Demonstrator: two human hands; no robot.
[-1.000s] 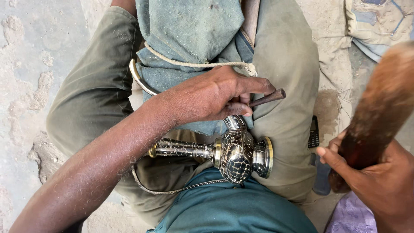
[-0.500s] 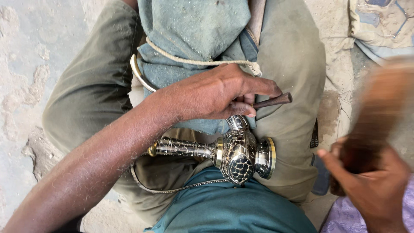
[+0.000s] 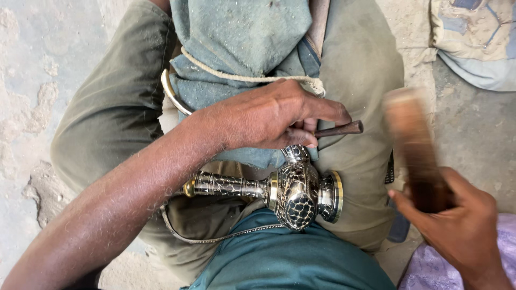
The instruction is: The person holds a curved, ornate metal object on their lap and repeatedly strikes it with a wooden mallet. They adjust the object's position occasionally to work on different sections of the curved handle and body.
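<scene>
Compared to a moment ago the wooden mallet (image 3: 411,145) sits further left and blurrier, right hand (image 3: 457,225) fingers wrapped round its handle. Left hand (image 3: 269,115) fingers pinch a small chisel (image 3: 338,129) against the engraved metal vase (image 3: 293,190), which lies sideways across the lap.

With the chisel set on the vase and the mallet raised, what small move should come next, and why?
Probably a light mallet strike on the chisel end. The left hand pinches the chisel with its tip apparently down on the engraved vase lying across the lap, while the right hand holds the blurred mallet beside the chisel's free end, not touching it.
</scene>
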